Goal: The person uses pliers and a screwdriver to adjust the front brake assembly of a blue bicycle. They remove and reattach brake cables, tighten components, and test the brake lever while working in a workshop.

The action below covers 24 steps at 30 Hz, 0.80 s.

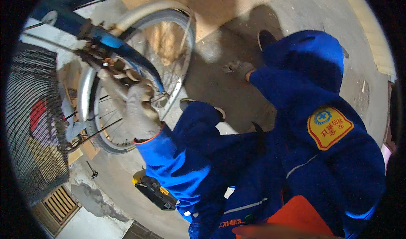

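Beside the blue bicycle fork (pixel 148 65), gloved left hand (pixel 141 106), fingers partly curled, hold unclear, right hand (pixel 244 68), grip indistinct

left hand (pixel 141 108): gloved, reaching forward-left, some fingers bent, grip unclear | left forearm (pixel 169 158): angled outward from body | right arm (pixel 287 93): stretched forward, inward | right hand (pixel 242 68): shadowed, finger pose unreadable

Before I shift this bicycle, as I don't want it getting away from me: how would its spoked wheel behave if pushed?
The wheel would probably turn readily, being round, though the gloved left hand reaching across it might hinder that. Its spokes look thin, so they could flex if pressed singly.
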Each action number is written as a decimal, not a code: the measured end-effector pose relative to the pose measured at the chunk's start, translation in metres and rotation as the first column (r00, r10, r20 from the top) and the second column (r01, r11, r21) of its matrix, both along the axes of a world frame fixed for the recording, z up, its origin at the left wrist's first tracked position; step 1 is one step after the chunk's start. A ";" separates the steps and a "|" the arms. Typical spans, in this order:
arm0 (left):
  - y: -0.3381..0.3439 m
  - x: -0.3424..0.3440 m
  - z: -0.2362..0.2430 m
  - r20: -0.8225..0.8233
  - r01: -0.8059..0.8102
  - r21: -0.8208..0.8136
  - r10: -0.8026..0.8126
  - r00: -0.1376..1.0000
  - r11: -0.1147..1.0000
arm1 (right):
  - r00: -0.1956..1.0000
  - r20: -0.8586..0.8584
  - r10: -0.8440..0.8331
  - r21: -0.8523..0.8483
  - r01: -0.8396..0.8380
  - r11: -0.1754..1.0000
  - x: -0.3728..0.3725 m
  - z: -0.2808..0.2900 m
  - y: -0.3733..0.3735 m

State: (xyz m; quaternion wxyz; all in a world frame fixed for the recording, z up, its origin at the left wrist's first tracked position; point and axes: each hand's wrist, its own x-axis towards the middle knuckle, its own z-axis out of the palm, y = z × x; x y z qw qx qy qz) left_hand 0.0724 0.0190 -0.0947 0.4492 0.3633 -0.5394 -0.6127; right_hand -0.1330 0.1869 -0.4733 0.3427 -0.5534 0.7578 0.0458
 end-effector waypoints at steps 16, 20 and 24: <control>0.002 -0.004 0.004 0.044 -0.022 0.040 0.020 0.999 0.999 | 0.888 -0.311 0.339 -0.929 -0.208 -0.307 -0.007 0.415 -0.207; 0.005 0.000 0.008 0.148 -0.038 -0.023 0.041 0.988 0.999 | 0.596 0.753 0.278 -0.550 0.339 0.763 0.009 0.420 -0.201; 0.012 -0.005 0.015 0.171 -0.119 -0.001 0.117 0.978 0.993 | 0.531 0.792 0.300 -0.588 0.534 0.607 0.021 0.417 -0.210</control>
